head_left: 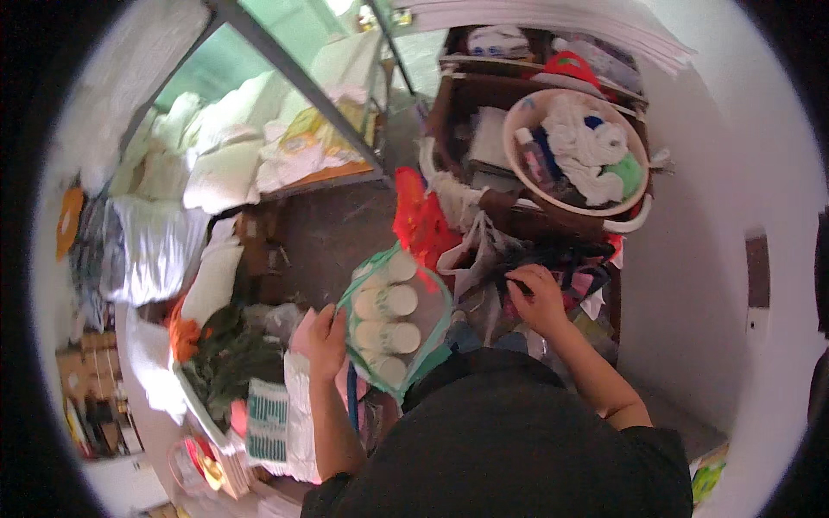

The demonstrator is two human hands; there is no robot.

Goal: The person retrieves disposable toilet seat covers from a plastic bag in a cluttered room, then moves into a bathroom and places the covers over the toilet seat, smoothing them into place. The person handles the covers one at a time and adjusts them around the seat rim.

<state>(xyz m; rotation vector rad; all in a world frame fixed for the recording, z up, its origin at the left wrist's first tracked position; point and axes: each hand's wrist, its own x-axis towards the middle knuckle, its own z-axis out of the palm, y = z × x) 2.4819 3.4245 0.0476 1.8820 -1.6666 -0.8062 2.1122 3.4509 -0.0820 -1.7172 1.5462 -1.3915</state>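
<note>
Head view: nearest, a black shirt (pixel 509 440) is seen at the bottom edge, w/ both forearms stretched out past it. By the L hand (pixel 328 343) a clear green-edged bag (pixel 429 367) is grasped at its L side, in front of the body; white rolls (or cups, can't be told) (pixel 386 303) are seen in it, approx. four. The R hand (pixel 537 300) is held w/ fingers bent over a dark heap (pixel 525 256); whether anything is pinched there can't be told.

Step in hand, as judged: bag held up by L, dark heap sorted or felt thru by R. For the next move, a steady L grip is prob. needed so the rolls aren't spilled, plus a sure hold or a clean release by R.

Off to the L, a striped packet (pixel 267 420) is seen lying near the L forearm, w/ a dark green leafy bunch (pixel 224 354) just beyond. Between the hands & a bit further, a white plastic bag (pixel 473 259) and a red bag (pixel 419 220) are placed side by side.

Further out, a basin (pixel 528 116) filled w/ clothes (pixel 580 148) is set on a brown box (pixel 453 95). Far L, white bedding (pixel 220 177) is piled on a bed.
</note>
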